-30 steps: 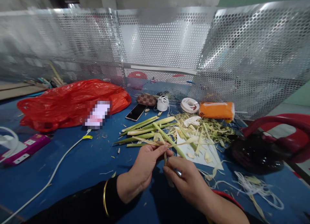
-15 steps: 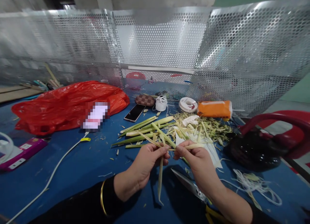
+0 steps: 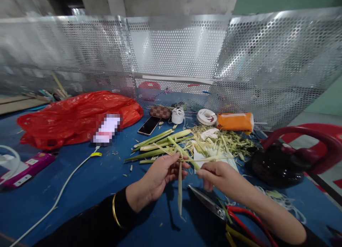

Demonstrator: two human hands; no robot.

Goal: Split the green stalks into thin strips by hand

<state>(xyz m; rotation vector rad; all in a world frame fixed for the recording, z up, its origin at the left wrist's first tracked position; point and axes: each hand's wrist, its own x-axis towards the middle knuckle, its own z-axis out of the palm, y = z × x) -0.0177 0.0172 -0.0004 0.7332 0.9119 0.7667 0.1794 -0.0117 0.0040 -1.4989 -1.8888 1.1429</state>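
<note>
My left hand point(image 3: 160, 174) pinches crossed green leaf strips point(image 3: 179, 184); one strip hangs down from my fingers toward the blue table point(image 3: 88, 190), others stick up and to the right. My right hand point(image 3: 217, 175) is closed just to the right of them, its fingertips on a strip running right. Scissors point(image 3: 211, 204) with red and yellow handles lie on the table under my right wrist. A bundle of green stalks point(image 3: 157, 143) lies just beyond my hands.
A heap of leaf trimmings point(image 3: 227, 142) sits on white paper. A red plastic bag point(image 3: 77, 117), a phone point(image 3: 149, 125), an orange packet point(image 3: 235, 121), tape rolls and a white cable point(image 3: 61, 193) lie about. A black bag point(image 3: 280, 165) sits right. Perforated metal screens stand behind.
My right hand let go of the scissors, which now lie on the table, and came up to the strips held by my left hand. One strip now hangs down.
</note>
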